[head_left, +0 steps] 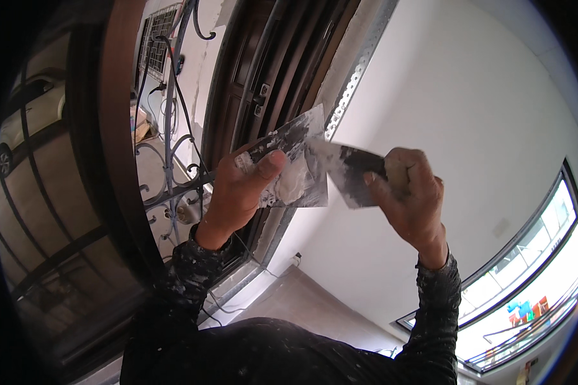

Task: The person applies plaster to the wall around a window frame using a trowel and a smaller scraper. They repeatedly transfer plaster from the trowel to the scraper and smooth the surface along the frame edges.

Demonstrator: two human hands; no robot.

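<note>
My left hand point(241, 192) grips a wide metal plaster blade point(311, 186) smeared with pale putty point(290, 181), thumb over its dark edge. My right hand point(414, 196) is closed on a second, narrower scraper point(353, 179), its putty-coated tip overlapping or very near the right part of the left blade; whether they touch I cannot tell. Both dark sleeves are flecked with white.
A dark wooden door point(244, 67) stands behind, beside a perforated metal strip point(359, 70) and white wall point(456, 109). Left are an iron grille point(167, 170), cables and dark glass point(54, 192). A curved-looking window point(520, 269) is at right; floor point(295, 298) shows below.
</note>
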